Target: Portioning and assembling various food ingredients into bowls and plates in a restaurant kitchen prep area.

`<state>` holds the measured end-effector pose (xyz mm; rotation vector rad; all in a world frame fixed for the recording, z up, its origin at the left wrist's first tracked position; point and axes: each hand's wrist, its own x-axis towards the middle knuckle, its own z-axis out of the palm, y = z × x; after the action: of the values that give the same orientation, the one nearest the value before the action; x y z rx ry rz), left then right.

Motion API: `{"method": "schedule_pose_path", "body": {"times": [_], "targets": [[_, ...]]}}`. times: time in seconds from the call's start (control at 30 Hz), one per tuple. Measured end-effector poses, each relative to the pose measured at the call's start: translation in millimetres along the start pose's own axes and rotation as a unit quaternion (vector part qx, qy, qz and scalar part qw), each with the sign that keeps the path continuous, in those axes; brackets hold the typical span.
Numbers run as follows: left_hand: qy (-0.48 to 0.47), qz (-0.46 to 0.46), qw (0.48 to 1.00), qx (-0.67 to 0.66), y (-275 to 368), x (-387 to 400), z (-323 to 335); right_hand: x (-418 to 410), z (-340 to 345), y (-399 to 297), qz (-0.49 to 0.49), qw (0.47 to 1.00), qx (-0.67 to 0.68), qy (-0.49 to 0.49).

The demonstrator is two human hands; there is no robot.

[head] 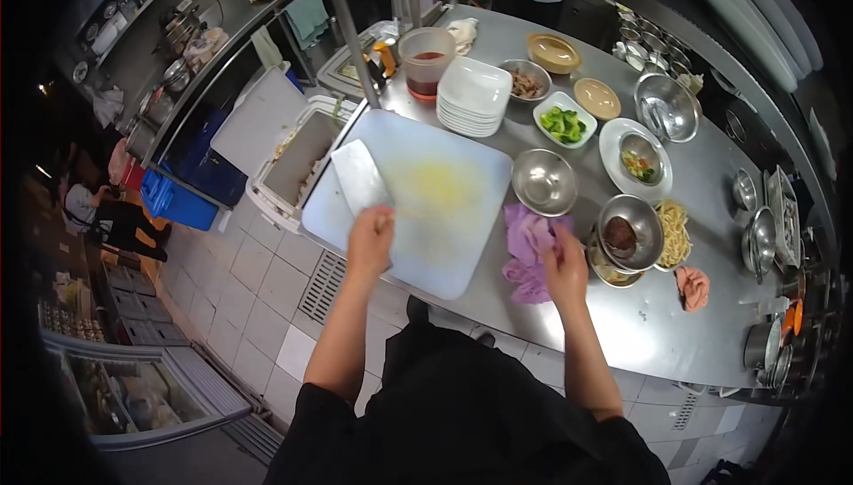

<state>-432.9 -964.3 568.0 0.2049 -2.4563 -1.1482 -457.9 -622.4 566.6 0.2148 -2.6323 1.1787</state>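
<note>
My left hand [371, 243] is closed around a cleaver. Its broad steel blade [360, 174] lies over the left part of a pale plastic cutting board [426, 252], which has a yellow stain in its middle. To the right of the board is a crumpled purple cloth [525, 238]. The fingers of my right hand [566, 268] are curled at the cloth's right edge; whether they grip it cannot be made out. Just above the cloth stands a bare steel bowl [545, 182]. Right of that hand, a steel bowl [650, 225] contains a dark brown paste.
Beyond the board stand stacked white dishes [470, 108] and a tub of red liquid [423, 82]. Broccoli [563, 125], noodles [673, 232] and a pink cloth [693, 288] lie farther right. Left of the counter is an open white cooler [286, 178]. A person [110, 215] is at far left.
</note>
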Motion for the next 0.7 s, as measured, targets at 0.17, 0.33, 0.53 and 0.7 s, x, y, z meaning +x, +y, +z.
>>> {"method": "schedule_pose_path", "body": {"times": [0.17, 0.33, 0.53, 0.7], "targets": [[0.165, -0.02, 0.986, 0.0, -82, 92, -81, -82, 0, 14, 0.074, 0.996, 0.043, 0.005], [0.132, -0.092, 0.983, 0.089, -202, 199, -126, -123, 25, -14, 0.297, 0.952, 0.058, 0.05], [0.092, -0.057, 0.98, 0.169, -269, 271, -114, -114, 59, -70, 0.316, 0.941, 0.034, 0.113], [-0.04, -0.026, 0.996, -0.071, -189, 252, -53, -127, 55, -77, 0.319, 0.934, 0.039, 0.157]]}}
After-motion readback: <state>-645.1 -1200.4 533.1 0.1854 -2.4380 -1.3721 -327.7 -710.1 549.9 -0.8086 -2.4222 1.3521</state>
